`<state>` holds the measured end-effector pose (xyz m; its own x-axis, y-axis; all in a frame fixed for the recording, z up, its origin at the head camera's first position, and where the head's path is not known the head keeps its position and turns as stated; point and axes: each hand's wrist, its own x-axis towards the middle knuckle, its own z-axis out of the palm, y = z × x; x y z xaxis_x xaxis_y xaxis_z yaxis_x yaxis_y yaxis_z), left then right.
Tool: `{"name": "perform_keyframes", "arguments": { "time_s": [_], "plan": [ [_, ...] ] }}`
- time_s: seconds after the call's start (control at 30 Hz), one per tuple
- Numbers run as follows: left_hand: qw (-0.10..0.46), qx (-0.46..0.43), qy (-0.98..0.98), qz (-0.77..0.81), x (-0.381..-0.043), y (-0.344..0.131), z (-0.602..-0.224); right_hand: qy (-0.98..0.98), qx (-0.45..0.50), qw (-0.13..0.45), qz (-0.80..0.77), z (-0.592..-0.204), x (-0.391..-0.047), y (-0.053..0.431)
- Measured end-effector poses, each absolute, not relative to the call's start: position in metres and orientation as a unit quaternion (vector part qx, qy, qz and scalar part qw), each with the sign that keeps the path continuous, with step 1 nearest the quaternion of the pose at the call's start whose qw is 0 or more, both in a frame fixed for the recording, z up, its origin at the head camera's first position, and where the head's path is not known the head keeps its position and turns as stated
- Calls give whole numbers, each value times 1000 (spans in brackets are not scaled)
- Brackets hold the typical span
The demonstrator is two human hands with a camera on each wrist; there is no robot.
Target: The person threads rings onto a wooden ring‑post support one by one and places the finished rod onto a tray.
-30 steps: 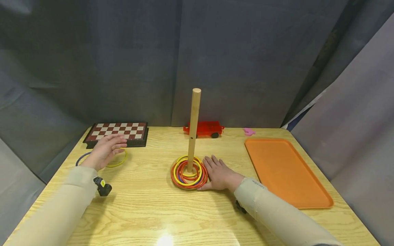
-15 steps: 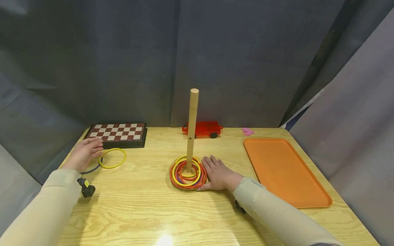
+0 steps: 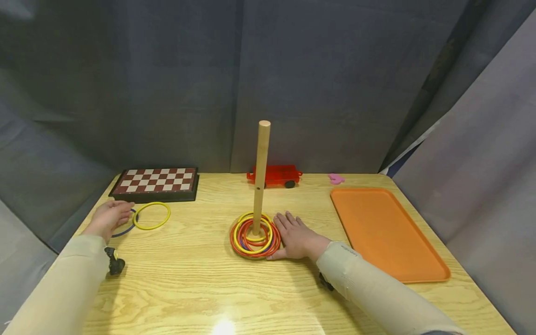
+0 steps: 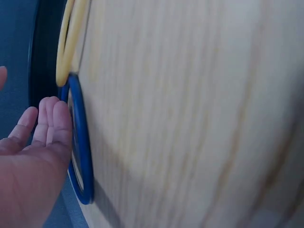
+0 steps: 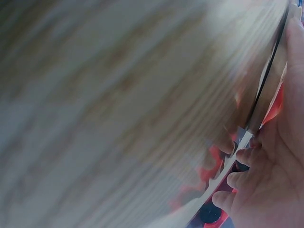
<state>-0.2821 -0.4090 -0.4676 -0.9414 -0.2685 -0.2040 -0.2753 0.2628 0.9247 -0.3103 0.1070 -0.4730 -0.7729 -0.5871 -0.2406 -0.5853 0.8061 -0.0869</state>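
My left hand hovers at the blue ring on the table's left side, thumb apart from the fingers. In the left wrist view its fingers are extended and overlap the edge of the blue ring, with nothing held. A yellow ring lies partly over the blue one. My right hand rests flat, palm down, fingers spread, right beside a pile of red, yellow and blue rings. These encircle the base of an upright wooden peg.
A checkered game board lies at the back left. Behind the peg stands a red toy wagon, and a small pink piece lies to its right. An orange tray takes up the right side. Grey curtains enclose the table.
My left hand has moved left and come lower, from over the yellow ring to the blue ring. The right hand stays beside the ring pile.
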Motion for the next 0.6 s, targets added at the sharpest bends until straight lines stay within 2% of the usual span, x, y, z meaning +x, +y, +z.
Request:
{"name": "perform_keyframes", "arguments": {
  "time_s": [0.23,0.6],
  "plan": [
    [-12,-198,826,527,-288,-407,-481,942,-312,126,3,-473,-310,107],
    [-15,-185,874,449,-286,-403,-483,942,-312,123,13,-474,-311,107]
  ]
}}
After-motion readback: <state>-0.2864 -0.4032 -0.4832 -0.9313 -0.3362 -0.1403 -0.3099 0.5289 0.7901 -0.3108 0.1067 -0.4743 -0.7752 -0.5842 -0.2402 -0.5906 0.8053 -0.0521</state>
